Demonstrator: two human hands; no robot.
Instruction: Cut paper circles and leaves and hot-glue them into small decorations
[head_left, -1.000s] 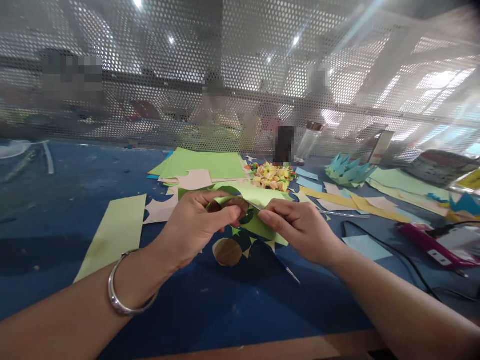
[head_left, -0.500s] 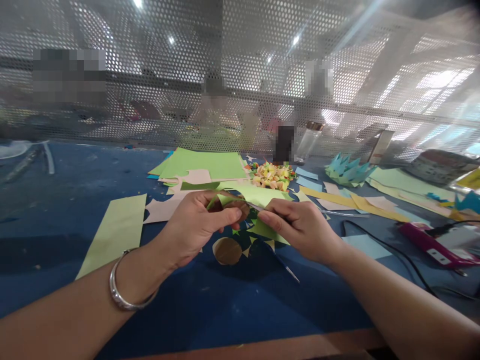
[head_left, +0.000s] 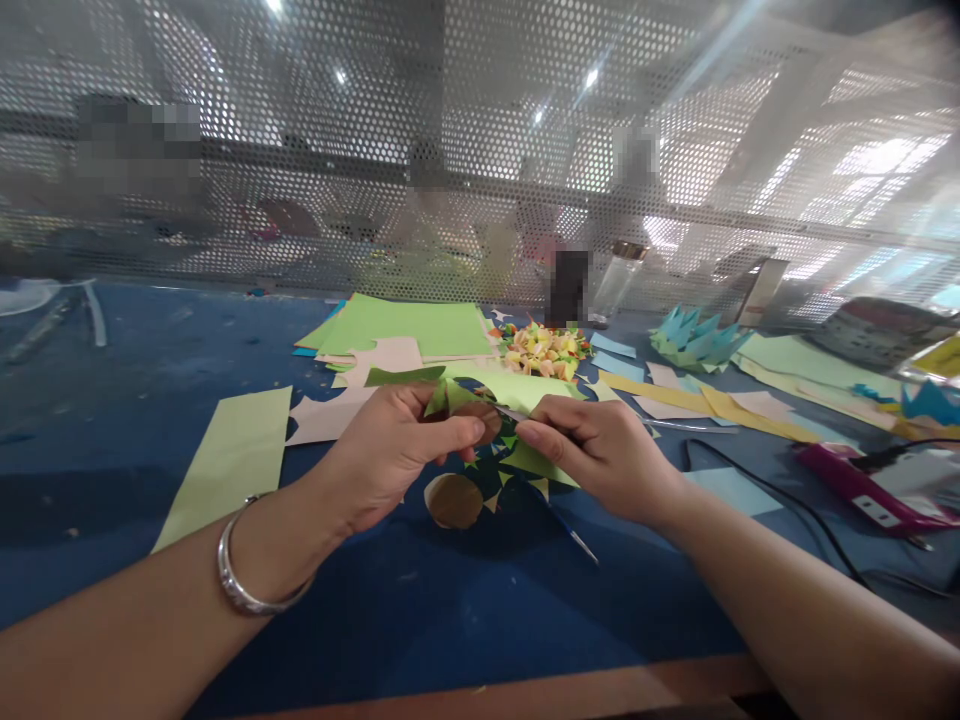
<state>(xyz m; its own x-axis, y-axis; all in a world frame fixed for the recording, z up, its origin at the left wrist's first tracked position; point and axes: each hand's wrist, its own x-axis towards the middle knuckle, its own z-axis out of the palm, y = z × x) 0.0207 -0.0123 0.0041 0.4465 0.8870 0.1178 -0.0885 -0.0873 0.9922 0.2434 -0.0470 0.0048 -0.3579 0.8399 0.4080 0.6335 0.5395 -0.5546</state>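
Between the thumb and fingers of my left hand (head_left: 397, 435) are a piece of green paper (head_left: 450, 398) and a round brown disc (head_left: 484, 422), partly covered by the fingers. My right hand (head_left: 592, 445) is closed round scissors, whose narrow metal blades (head_left: 512, 412) point left against the green paper; the handles are hidden in the fist. On the blue table below lies another brown disc (head_left: 456, 502) with a pale paper edge showing under it. A slim pen-like tool (head_left: 574, 535) rests beside it, among small green offcuts (head_left: 493, 502).
Green sheets (head_left: 420, 325) are stacked behind my hands, beside a pile of yellow and orange paper pieces (head_left: 544, 348). A light green strip (head_left: 225, 460) lies left. A blue paper crown shape (head_left: 694, 338), glass bottle (head_left: 619, 285) and pink power strip (head_left: 874, 490) with black cable stand right.
The green paper at my left fingertips has turned and now stands up more, folded above the disc. Both hands stay in nearly the same place, the scissors still at the paper.
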